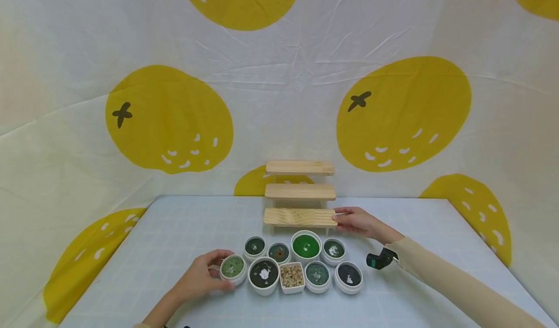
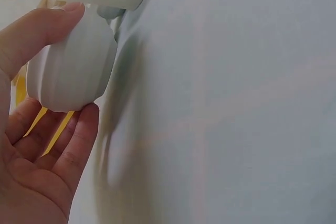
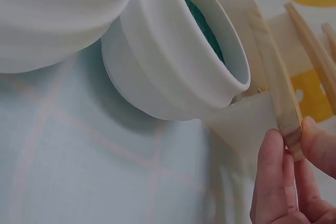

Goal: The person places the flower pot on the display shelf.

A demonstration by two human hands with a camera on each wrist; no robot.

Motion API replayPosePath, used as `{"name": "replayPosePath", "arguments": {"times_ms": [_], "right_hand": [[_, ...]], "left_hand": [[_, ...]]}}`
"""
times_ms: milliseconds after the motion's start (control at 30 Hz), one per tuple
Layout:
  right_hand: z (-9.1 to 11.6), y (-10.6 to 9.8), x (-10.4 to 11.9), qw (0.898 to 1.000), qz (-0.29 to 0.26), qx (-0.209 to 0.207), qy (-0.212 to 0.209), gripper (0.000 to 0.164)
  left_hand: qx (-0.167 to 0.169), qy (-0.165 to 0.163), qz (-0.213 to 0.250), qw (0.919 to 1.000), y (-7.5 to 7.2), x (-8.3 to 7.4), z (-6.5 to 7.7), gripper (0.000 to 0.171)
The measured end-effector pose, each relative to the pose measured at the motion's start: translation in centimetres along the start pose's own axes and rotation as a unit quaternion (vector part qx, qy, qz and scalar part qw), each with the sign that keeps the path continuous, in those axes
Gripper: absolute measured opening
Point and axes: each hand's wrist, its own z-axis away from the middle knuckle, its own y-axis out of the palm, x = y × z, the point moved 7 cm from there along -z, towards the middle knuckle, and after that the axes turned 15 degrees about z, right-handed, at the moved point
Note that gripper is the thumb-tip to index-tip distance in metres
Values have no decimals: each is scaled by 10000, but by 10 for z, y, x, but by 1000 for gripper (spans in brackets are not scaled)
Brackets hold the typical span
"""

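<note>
My left hand (image 1: 198, 278) holds a small white ribbed pot (image 2: 76, 64) with mottled light green contents, at the left end of a cluster of white pots. In the left wrist view, the thumb lies at the rim and the fingers curl under the pot's far side. My right hand (image 1: 361, 222) pinches the right end of the lowest wooden board (image 1: 297, 217) of a three-step display stand, thumb on top and fingers beneath in the right wrist view. Just in front of the stand is a larger white pot with bright green contents (image 1: 306, 246).
Several white pots with dark green contents, such as the pot (image 1: 349, 276) at the right, stand close together. Among them is a square white dish of tan bits (image 1: 292, 275). Upper boards (image 1: 300, 190) rise toward the fruit-print cloth behind. Pale checked cloth (image 1: 174, 236) covers the table.
</note>
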Motion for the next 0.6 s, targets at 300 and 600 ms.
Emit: {"name": "replayPosePath", "arguments": {"times_ms": [300,600], "right_hand": [[1,0,2,9999,25,-133,11,60],[1,-1,1,9998,103,-178,65,61]], "left_hand": [[-74,-286,62,9995,-14,-11,-3,72],[-140,-157,-195,9996,-13,-26,-11,68]]}}
